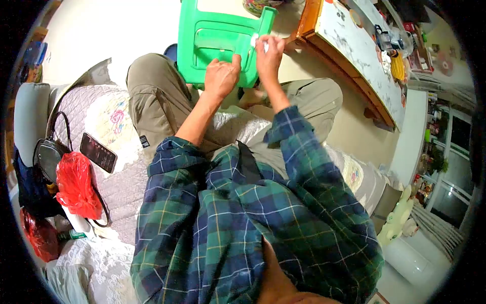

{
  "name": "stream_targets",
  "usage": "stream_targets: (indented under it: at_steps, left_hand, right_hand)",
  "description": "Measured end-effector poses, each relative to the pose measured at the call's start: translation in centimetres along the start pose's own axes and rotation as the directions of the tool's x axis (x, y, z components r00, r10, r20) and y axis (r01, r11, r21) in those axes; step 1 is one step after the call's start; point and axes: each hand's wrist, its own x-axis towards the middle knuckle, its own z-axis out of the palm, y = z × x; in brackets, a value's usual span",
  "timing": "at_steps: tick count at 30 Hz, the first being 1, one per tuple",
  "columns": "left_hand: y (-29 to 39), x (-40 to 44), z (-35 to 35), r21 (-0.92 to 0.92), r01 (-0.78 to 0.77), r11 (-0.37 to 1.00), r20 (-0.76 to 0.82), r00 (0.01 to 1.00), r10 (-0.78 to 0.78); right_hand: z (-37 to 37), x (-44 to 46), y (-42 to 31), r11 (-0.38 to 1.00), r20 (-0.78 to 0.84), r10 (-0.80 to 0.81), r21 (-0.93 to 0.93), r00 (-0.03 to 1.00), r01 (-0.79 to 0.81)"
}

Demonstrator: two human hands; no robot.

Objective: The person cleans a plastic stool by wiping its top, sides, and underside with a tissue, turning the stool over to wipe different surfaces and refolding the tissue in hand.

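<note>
A green plastic stool is tilted up in front of my knees, its recessed panel and one leg showing. My left hand is closed at its near edge, fingers curled and thumb raised against the plastic. My right hand is at the stool's right side, fingers pinched on a small white wad that looks like tissue or cloth. The wad touches the stool's side rail. Part of it is hidden by my fingers.
A marble-topped wooden table stands to the right. On the quilted sofa cover at left lie a phone, a red plastic bag and a black bag. A patterned round container is beyond the stool.
</note>
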Motion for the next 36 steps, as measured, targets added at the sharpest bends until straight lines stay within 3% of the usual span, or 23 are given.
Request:
stream_targets:
  at_steps: [5,10,12,13,15,16,17,18,19,20,21,22,24,26,27,29,32,33,36]
  left_hand:
    - [0.0,-0.1,0.1,-0.001,0.010,1.000,0.015,1.000,-0.010]
    - [-0.1,0.3,0.3,-0.014,0.042,0.999,0.026,0.999,-0.042]
    - [0.0,0.5,0.5,-0.013,0.057,0.998,0.054,0.997,-0.056]
    - [0.2,0.7,0.7,-0.051,0.068,0.996,0.071,0.995,-0.064]
    - [0.1,0.4,1.2,-0.117,0.096,0.989,0.018,0.995,-0.094]
    - [-0.2,-0.3,1.9,-0.057,0.087,0.995,-0.024,0.996,-0.088]
    - [-0.2,-0.2,1.2,-0.032,0.095,0.995,0.031,0.995,-0.094]
    - [-0.1,-0.4,2.0,-0.040,0.127,0.991,0.040,0.991,-0.125]
    - [0.0,-0.5,1.9,-0.166,0.190,0.968,0.064,0.981,-0.181]
    - [0.2,-0.4,1.5,-0.142,0.144,0.979,0.037,0.989,-0.140]
    - [0.2,-0.2,0.6,-0.157,0.139,0.978,0.119,0.985,-0.121]
    - [0.3,-0.5,0.5,-0.131,0.140,0.982,0.073,0.989,-0.131]
    - [0.4,-0.6,0.9,-0.137,0.149,0.979,0.000,0.989,-0.151]
    - [0.6,-0.6,0.9,-0.108,0.154,0.982,0.000,0.988,-0.155]
    - [0.6,-0.4,0.9,-0.072,0.143,0.987,0.007,0.990,-0.143]
    - [0.5,-0.3,1.3,-0.089,0.154,0.984,-0.014,0.988,-0.156]
    - [1.0,-0.7,1.6,-0.127,0.151,0.980,-0.033,0.987,-0.156]
    - [0.7,-0.6,1.6,-0.137,0.157,0.978,-0.048,0.985,-0.165]
    - [0.7,-0.4,1.7,-0.152,0.177,0.972,-0.075,0.979,-0.190]
  right_hand:
    - [2.6,7.9,3.2,1.000,-0.062,-0.011,-0.030,0.998,0.009]
    - [5.5,9.3,4.0,0.998,-0.182,0.058,0.035,0.982,-0.052]
    - [6.4,9.4,4.4,0.966,-0.281,0.243,-0.012,0.928,-0.257]
    - [5.9,10.1,4.8,0.930,-0.158,0.359,-0.023,0.920,-0.367]
    - [4.7,11.0,4.6,0.951,-0.139,0.179,-0.229,0.974,-0.208]
    - [5.1,11.5,5.0,0.966,-0.005,0.215,-0.148,0.977,-0.214]
    - [5.5,11.4,7.4,0.979,0.056,0.206,0.001,0.977,-0.206]
    - [5.7,11.9,7.7,0.905,0.089,0.409,0.085,0.908,-0.416]
    - [5.9,12.4,8.0,0.780,0.119,0.594,0.159,0.796,-0.605]
    - [5.9,12.9,9.9,0.762,0.133,0.609,0.177,0.782,-0.623]
    - [4.4,12.6,8.5,0.692,0.346,0.567,0.292,0.747,-0.660]
    - [3.9,12.1,8.4,0.660,0.388,0.531,0.368,0.753,-0.655]
    - [3.1,10.6,7.6,0.731,0.426,0.476,0.295,0.769,-0.616]
    - [3.0,7.9,7.8,0.899,0.173,0.401,0.113,0.900,-0.423]
    - [2.7,7.5,8.2,0.902,0.178,0.393,0.117,0.902,-0.416]
    - [2.6,6.5,8.1,0.996,0.079,0.065,-0.067,0.995,-0.060]
    - [2.9,8.5,5.5,0.985,0.058,0.089,-0.151,0.994,-0.080]
    - [2.9,9.8,5.2,0.954,0.076,0.015,-0.300,0.997,0.008]
    - [3.6,12.5,7.0,0.989,0.141,-0.012,-0.144,0.990,0.033]
